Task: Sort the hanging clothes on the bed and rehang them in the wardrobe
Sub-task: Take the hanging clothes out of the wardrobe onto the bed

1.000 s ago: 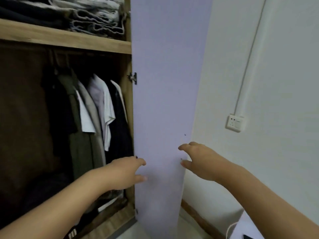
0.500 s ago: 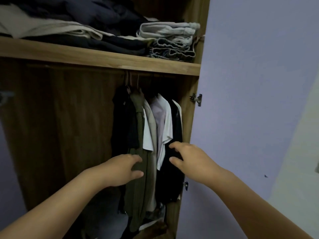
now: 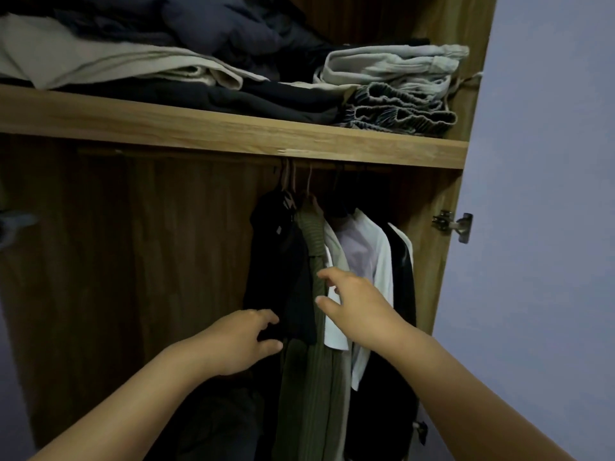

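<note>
The wooden wardrobe stands open. Several garments hang bunched at the right end of its rail: a black top, an olive green ribbed garment, a white shirt and a black jacket. My left hand reaches to the lower edge of the black top with loosely curled fingers and thumb, holding nothing plainly. My right hand stretches toward the green and white garments, fingers spread and empty. The hanger hooks sit under the shelf.
A wooden shelf above the rail carries folded dark, beige and grey clothes. The lilac wardrobe door stands open on the right with a metal hinge. The left half of the hanging space holds no clothes.
The view swung left from the door and wall into the wardrobe and closer. Both hands moved from the door edge to the hanging garments.
</note>
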A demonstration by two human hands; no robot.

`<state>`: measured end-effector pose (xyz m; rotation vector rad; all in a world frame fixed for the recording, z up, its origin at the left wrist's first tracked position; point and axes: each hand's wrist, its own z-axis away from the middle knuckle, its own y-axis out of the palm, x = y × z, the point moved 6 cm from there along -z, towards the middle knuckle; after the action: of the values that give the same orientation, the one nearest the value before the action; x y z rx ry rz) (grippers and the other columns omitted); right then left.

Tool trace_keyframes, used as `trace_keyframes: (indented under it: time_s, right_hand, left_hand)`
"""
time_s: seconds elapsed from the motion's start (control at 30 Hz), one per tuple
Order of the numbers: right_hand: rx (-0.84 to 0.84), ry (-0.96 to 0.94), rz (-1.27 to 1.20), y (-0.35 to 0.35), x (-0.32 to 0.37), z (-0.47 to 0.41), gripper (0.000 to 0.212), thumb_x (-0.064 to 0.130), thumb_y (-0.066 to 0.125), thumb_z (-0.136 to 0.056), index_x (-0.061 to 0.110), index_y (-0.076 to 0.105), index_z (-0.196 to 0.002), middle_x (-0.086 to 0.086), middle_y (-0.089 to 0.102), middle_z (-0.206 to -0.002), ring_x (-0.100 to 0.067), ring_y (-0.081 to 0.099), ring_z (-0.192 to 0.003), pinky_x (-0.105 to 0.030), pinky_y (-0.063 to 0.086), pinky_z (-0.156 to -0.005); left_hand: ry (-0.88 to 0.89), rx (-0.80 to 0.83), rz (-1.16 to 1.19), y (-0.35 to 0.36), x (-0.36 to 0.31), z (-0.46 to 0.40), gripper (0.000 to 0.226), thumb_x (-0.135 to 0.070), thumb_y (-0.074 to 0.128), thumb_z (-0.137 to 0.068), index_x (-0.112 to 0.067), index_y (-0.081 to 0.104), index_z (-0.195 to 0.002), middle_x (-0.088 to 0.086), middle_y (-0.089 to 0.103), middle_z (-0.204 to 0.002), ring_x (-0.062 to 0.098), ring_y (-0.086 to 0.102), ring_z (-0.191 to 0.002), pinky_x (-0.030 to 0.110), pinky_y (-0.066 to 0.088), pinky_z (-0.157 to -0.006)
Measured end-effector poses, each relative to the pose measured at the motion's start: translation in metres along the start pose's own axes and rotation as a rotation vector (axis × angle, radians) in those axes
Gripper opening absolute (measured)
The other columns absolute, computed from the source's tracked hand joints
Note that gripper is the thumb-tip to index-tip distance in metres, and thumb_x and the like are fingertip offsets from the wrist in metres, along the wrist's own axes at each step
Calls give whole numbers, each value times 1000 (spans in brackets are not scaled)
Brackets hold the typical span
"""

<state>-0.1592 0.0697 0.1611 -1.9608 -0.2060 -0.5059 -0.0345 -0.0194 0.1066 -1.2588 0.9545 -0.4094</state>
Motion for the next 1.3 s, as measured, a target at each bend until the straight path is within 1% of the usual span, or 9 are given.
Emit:
trace_keyframes:
  time_s: [0.13, 0.43, 0.57, 0.67, 0.8, 0.97, 1.03, 1.13, 1.3]
  right_hand:
    - [-53, -32, -131, 7, -11, -47, 47, 25, 51, -95, 22, 38, -141, -5, 49, -135, -14, 50, -114, -21, 37, -91]
    - [-58, 0, -543, 34, -41, -144, 54, 8, 49, -95, 22, 32, -144, -2, 40, -146, -16, 38, -133, -16, 32, -98]
    - [-28, 59, -660, 51, -41, -164, 57, 5, 46, -96, 25, 27, -146, 5, 51, -124, -19, 50, -121, -10, 46, -75]
    - [-11, 89, -803, 65, -34, -180, 59, 3, 46, -94, 20, 25, -147, -2, 43, -139, -14, 46, -122, -14, 39, -87]
    - [54, 154, -979, 82, -18, -202, 54, 5, 48, -95, 12, 29, -145, 1, 52, -117, -7, 50, -101, -19, 41, -85]
    - [120, 183, -1070, 103, 13, -229, 53, 8, 49, -95, 19, 32, -144, 2, 54, -126, 1, 49, -88, -5, 41, -56]
    - [87, 174, -1127, 108, 24, -238, 53, 0, 48, -93, 25, 39, -138, 8, 58, -104, -1, 54, -85, -11, 47, -64]
    - [-20, 167, -1270, 108, 30, -244, 53, -11, 42, -89, 24, 48, -128, -5, 63, -112, -20, 62, -100, -33, 54, -83]
    - [-71, 79, -1508, 94, 35, -240, 50, -14, 39, -89, 24, 55, -116, -13, 64, -116, -29, 62, -104, -36, 54, -83]
  left_hand:
    - [-40, -40, 19, -11, 26, -26, 54, -39, 51, -92, -25, 34, -141, -1, 46, -139, 10, 47, -123, 20, 41, -100]
    - [-83, -178, 99, -41, 64, -78, 46, -37, 53, -91, -29, 40, -135, -9, 51, -128, 3, 52, -113, 18, 46, -95]
    - [-85, -204, 107, -47, 77, -92, 43, -37, 53, -91, -29, 42, -133, -14, 52, -118, 2, 53, -108, 16, 46, -91]
    - [-77, -272, 109, -62, 86, -103, 42, -37, 52, -92, -28, 44, -132, -14, 53, -115, 1, 55, -105, 14, 47, -88]
    - [-50, -365, 139, -87, 98, -115, 40, -36, 52, -92, -29, 44, -131, -14, 54, -113, 1, 55, -103, 14, 47, -85]
    - [-8, -484, 203, -117, 119, -127, 35, -33, 52, -93, -29, 47, -127, -15, 56, -105, 1, 56, -98, 13, 47, -80]
    - [-2, -514, 224, -127, 128, -131, 33, -30, 52, -93, -29, 47, -126, -17, 54, -100, 0, 55, -94, 11, 45, -76]
    - [10, -540, 254, -138, 142, -134, 31, -28, 52, -93, -27, 49, -124, -20, 52, -94, -4, 53, -86, 5, 42, -67]
    - [46, -567, 366, -149, 157, -140, 23, -20, 51, -94, -24, 51, -117, -14, 54, -92, 2, 54, -78, 5, 42, -59]
